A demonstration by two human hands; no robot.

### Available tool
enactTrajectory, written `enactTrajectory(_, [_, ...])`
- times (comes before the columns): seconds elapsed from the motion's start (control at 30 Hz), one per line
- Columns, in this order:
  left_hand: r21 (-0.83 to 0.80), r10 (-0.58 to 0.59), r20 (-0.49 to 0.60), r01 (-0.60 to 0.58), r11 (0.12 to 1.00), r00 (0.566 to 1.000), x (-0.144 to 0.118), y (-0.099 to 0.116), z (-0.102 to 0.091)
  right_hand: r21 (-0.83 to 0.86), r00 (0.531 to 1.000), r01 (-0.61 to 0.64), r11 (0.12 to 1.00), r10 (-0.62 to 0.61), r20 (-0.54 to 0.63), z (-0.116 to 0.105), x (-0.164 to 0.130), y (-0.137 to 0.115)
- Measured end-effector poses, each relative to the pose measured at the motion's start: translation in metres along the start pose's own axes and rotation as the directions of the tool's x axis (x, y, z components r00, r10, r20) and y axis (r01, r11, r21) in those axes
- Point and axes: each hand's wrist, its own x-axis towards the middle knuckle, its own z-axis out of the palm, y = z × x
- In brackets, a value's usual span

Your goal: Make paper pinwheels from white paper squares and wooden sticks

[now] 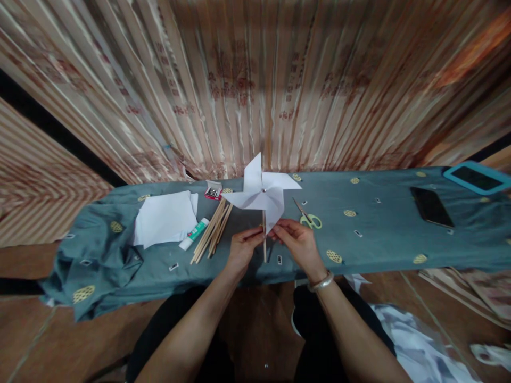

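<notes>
A white paper pinwheel (261,193) stands upright on a thin wooden stick (264,242) above the low table covered with a grey-blue cloth (383,239). My left hand (242,249) pinches the stick from the left. Opposite it, my right hand (297,242) has its fingers touching the stick and the pinwheel's lower blade; a silver bangle circles that wrist. A metal pin shows at the pinwheel's centre.
Left of my hands lie a bundle of wooden sticks (211,230), a glue stick (194,234), white paper sheets (165,218) and a small pin box (213,190). Scissors (308,216) lie to the right, with a black phone (431,206) and a blue-cased tablet (477,178) beyond. A curtain hangs behind.
</notes>
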Motion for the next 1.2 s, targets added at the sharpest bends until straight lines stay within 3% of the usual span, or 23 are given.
enactTrajectory(0.1, [-0.008, 0.017, 0.023, -0.017, 1.0, 1.0, 0.0, 0.0, 0.0, -0.051, 0.994, 0.035, 0.998, -0.03, 0.105, 0.001, -0.002, -0.003])
enactTrajectory(0.17, [-0.008, 0.018, 0.011, -0.018, 1.0, 1.0, 0.001, 0.0, 0.0, -0.081, 0.996, 0.059, 0.995, -0.053, 0.075, -0.003, -0.001, -0.007])
enactTrajectory(0.3, [0.023, -0.007, -0.04, 0.007, 1.0, 0.999, 0.0, 0.001, -0.002, -0.132, 0.984, 0.076, 0.988, -0.095, -0.15, -0.026, 0.007, -0.012])
enactTrajectory(0.4, [0.048, -0.019, -0.041, 0.021, 0.999, 0.999, -0.002, 0.001, -0.003, -0.115, 0.908, 0.114, 0.987, -0.151, -0.392, -0.045, 0.015, -0.01])
enactTrajectory(0.5, [0.063, -0.024, -0.018, 0.026, 0.998, 1.0, -0.003, -0.001, -0.003, -0.14, 0.857, 0.165, 0.976, -0.212, -0.469, -0.055, 0.019, -0.008])
enactTrajectory(0.9, [0.057, -0.027, -0.051, 0.03, 0.998, 0.998, 0.003, 0.003, -0.005, -0.179, 0.944, 0.127, 0.976, -0.174, -0.28, -0.037, 0.01, -0.007])
enactTrajectory(1.03, [0.033, -0.03, -0.063, 0.032, 0.999, 0.998, 0.002, 0.005, -0.005, -0.056, 0.983, 0.09, 0.994, -0.098, -0.158, -0.021, 0.005, -0.002])
enactTrajectory(1.2, [0.021, -0.011, 0.008, 0.011, 1.0, 1.0, 0.0, 0.006, -0.005, -0.021, 0.998, 0.042, 0.999, -0.041, 0.039, -0.002, -0.004, -0.001])
